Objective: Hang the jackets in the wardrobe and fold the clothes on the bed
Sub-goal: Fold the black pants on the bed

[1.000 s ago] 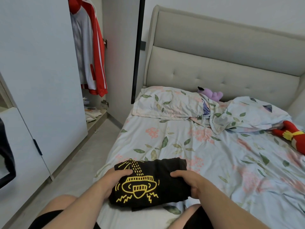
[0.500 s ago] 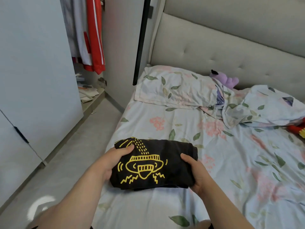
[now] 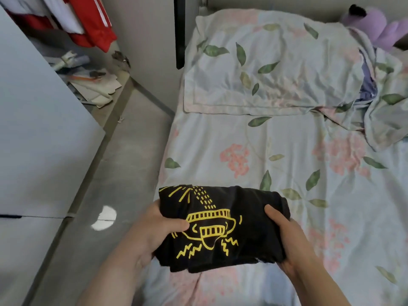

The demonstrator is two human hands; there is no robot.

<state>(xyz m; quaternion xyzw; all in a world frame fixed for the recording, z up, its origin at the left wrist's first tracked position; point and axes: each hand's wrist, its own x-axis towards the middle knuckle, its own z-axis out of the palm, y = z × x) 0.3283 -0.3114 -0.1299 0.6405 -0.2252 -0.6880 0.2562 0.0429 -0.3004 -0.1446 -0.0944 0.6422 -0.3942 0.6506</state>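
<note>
Looking from the left, you have the pale wardrobe door [image 3: 44, 129] filling that side. Past its far edge a red and white jacket [image 3: 92, 27] hangs inside the wardrobe, above a loose heap of papers [image 3: 95, 85] on the wardrobe's bottom shelf. The grey floor [image 3: 123, 164] runs between the wardrobe and the bed, with a bright spot of light [image 3: 103, 217] on it near you. Your left hand [image 3: 154, 235] grips the left end of the folded black T-shirt [image 3: 231, 217], thumb laid on top beside the yellow print and fingers tucked out of sight beneath. The T-shirt sits at the near left edge of the bed, print facing up; whether it rests on the floral sheet [image 3: 287, 162] or is held just above it, you cannot tell from here. Your right hand [image 3: 291, 244] grips the right end in the same way, thumb on top and fingers hidden under the fabric. At the far end of the bed a floral pillow [image 3: 276, 62] lies flat. To its right a crumpled duvet [image 3: 386, 111] is bunched up, and a purple plush toy [image 3: 375, 25] sits in the far right corner.
</note>
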